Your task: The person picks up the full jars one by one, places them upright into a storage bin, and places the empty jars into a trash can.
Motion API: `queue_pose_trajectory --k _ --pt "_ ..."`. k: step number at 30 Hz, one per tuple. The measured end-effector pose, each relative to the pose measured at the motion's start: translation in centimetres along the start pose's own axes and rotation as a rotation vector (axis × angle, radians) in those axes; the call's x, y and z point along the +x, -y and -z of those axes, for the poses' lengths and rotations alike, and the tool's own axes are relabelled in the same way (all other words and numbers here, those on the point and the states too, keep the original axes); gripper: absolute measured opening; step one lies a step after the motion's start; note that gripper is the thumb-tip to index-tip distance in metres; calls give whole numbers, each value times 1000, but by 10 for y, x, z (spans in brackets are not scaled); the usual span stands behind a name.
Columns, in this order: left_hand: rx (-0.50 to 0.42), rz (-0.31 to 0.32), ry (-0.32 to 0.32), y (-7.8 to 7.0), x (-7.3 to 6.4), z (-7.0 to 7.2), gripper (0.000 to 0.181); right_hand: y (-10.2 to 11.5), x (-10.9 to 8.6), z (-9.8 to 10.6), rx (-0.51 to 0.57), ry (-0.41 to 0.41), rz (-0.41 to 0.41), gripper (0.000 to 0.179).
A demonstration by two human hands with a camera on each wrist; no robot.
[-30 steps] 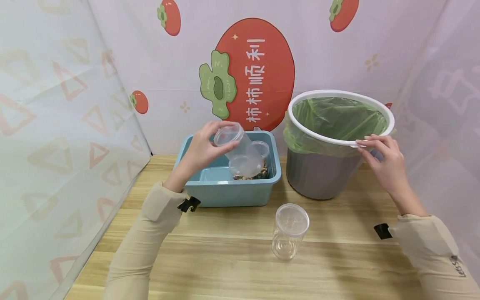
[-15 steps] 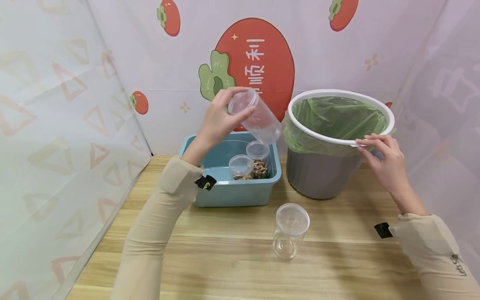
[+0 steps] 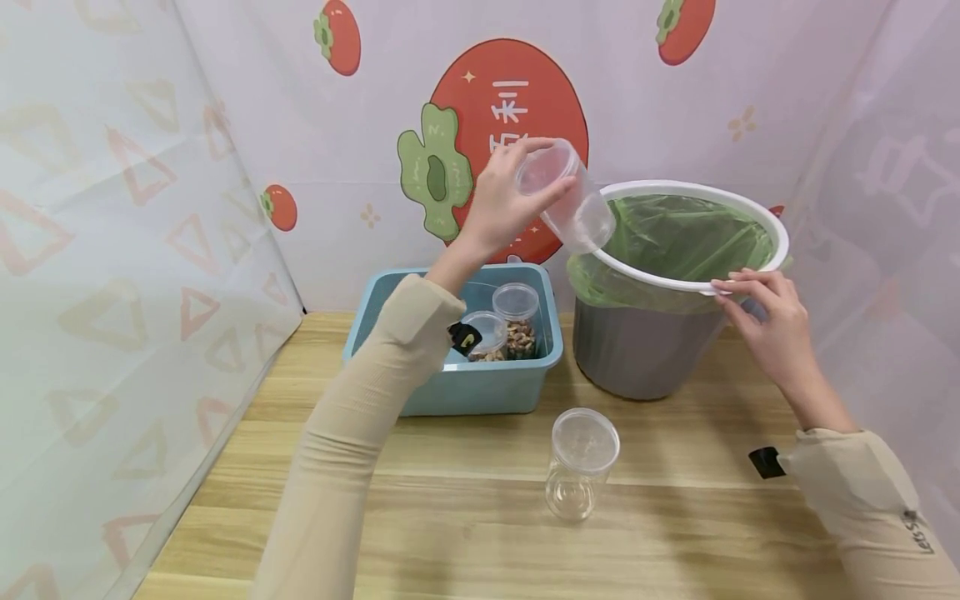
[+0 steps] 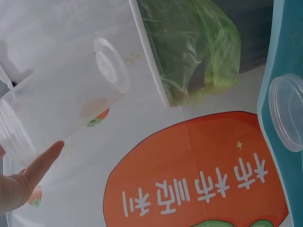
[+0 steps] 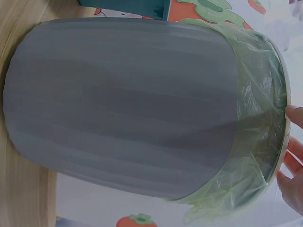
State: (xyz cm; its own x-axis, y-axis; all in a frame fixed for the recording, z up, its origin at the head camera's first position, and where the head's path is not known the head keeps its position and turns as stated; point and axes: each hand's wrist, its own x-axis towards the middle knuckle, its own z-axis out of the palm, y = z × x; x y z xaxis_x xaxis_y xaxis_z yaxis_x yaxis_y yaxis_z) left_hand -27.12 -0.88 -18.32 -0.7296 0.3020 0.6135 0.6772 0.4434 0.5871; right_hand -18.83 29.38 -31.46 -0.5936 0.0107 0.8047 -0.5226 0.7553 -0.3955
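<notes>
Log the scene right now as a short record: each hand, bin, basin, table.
Left hand: grips tilted clear jar, no contents visible, near bin
Right hand: holds bin's white rim
Bin: grey, green liner
Blue basin: two jars of nuts
Table: one upright clear jar, in front of basin and bin

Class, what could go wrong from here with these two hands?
The left hand holds a clear cylindrical plastic jar tilted in mid-air; it might slip. The right hand pinches the white plastic ring on a grey plastic bin; a tug might loosen the translucent green plastic liner.
</notes>
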Motion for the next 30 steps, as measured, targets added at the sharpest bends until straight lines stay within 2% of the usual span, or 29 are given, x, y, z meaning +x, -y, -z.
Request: queue_pose_trajectory --k 9,20,25,30 --pt "-20 -9 36 -4 15 -35 53 -1 0 0 3 -10 8 27" --pt "-32 27 119 -1 12 -70 57 -1 -1 1 1 0 19 27" --pt "-42 34 136 3 11 -80 56 -1 -1 0 -1 -2 22 27" --pt "-10 43 197 8 11 -90 57 -1 0 0 1 -6 30 27"
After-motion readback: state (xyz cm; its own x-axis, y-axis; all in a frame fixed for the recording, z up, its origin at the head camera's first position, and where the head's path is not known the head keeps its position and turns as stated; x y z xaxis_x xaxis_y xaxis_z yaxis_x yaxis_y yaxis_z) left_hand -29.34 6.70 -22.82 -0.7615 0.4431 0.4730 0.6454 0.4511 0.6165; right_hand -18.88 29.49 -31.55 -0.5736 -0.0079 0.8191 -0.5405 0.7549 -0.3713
